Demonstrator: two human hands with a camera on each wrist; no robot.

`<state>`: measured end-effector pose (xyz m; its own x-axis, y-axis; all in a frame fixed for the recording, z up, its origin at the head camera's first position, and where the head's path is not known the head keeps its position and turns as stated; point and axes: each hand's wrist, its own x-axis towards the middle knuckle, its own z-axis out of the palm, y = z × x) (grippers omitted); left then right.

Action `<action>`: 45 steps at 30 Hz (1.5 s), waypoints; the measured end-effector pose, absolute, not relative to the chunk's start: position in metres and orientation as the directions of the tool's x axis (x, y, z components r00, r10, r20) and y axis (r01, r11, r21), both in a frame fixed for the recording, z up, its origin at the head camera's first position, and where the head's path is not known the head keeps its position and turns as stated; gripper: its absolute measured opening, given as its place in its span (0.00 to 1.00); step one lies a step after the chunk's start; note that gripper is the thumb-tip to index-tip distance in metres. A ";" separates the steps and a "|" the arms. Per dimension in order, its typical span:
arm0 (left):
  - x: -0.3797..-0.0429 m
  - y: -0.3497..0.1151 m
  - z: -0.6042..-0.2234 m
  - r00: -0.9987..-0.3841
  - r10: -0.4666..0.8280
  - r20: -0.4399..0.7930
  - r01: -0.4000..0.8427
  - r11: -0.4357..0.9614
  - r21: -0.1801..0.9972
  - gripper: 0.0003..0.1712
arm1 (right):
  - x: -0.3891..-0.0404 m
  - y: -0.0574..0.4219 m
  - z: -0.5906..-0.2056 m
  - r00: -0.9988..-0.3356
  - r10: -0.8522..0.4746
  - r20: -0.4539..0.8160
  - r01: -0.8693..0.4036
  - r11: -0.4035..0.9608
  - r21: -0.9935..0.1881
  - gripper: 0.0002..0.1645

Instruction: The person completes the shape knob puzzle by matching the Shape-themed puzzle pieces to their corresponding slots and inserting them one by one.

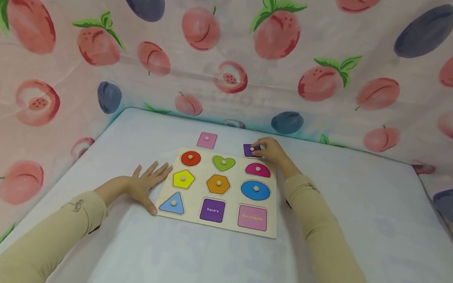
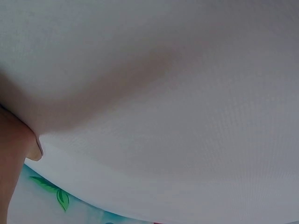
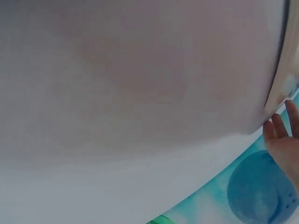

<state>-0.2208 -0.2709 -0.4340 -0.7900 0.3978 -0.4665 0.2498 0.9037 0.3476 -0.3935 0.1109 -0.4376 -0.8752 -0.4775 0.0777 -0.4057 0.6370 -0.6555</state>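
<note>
A wooden shape-puzzle board [image 1: 197, 192] lies flat on the table, its lower middle and lower right recesses bare and printed "Square" and, less clearly, "Rectangular". Beyond its far right edge, my right hand [image 1: 270, 149] pinches the small knob of a purple square puzzle piece [image 1: 247, 151]. Whether that piece is lifted off the cloth I cannot tell. At the board's left edge, my left hand [image 1: 145, 185] lies with fingers spread, thumb by the near corner. A pink rectangular puzzle piece [image 1: 206, 143] rests behind the board. The left wrist view catches only part of that hand.
Knobbed pieces fill the other recesses, among them a red circle [image 1: 187, 160], a green heart [image 1: 218, 164] and a blue oval [image 1: 249, 192]. White cloth [image 1: 356, 208] covers the table. A fruit-printed curtain [image 1: 234, 26] hangs behind it and along the left.
</note>
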 end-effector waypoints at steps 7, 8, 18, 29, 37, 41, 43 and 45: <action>-0.218 -0.271 -0.429 -0.781 0.425 -0.458 0.254 0.886 0.388 0.80 | -0.389 0.103 -0.438 -0.895 -0.428 0.122 -0.405 0.669 -0.623 0.12; -0.218 -0.270 -0.428 -0.779 0.429 -0.458 0.256 0.884 0.392 0.80 | -0.389 0.103 -0.438 -0.892 -0.432 0.130 -0.414 0.671 -0.616 0.12; -0.216 -0.271 -0.432 -0.775 0.437 -0.456 0.266 0.881 0.392 0.80 | -0.385 0.102 -0.434 -0.900 -0.424 0.102 -0.395 0.695 -0.601 0.11; -0.218 -0.270 -0.427 -0.789 0.419 -0.449 0.267 0.892 0.364 0.77 | -0.385 0.102 -0.427 -0.895 -0.430 0.117 -0.404 0.673 -0.619 0.12; -0.222 -0.268 -0.430 -0.790 0.409 -0.457 0.266 0.900 0.346 0.78 | -0.362 0.099 -0.415 -0.906 -0.403 0.127 -0.393 0.694 -0.603 0.11; -0.221 -0.267 -0.428 -0.791 0.412 -0.452 0.260 0.895 0.362 0.78 | -0.356 0.098 -0.413 -0.914 -0.387 0.124 -0.375 0.685 -0.625 0.11; -0.219 -0.268 -0.428 -0.791 0.417 -0.448 0.260 0.891 0.372 0.78 | -0.351 0.097 -0.412 -0.914 -0.383 0.132 -0.376 0.680 -0.630 0.11; -0.217 -0.269 -0.427 -0.790 0.426 -0.442 0.262 0.885 0.384 0.78 | -0.346 0.095 -0.411 -0.913 -0.384 0.139 -0.380 0.676 -0.631 0.12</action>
<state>-0.2173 -0.2688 -0.4274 -0.7899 0.4255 -0.4415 0.2621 0.8853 0.3842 -0.3458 0.0953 -0.4110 -0.9128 -0.3842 0.1388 -0.3805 0.6760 -0.6310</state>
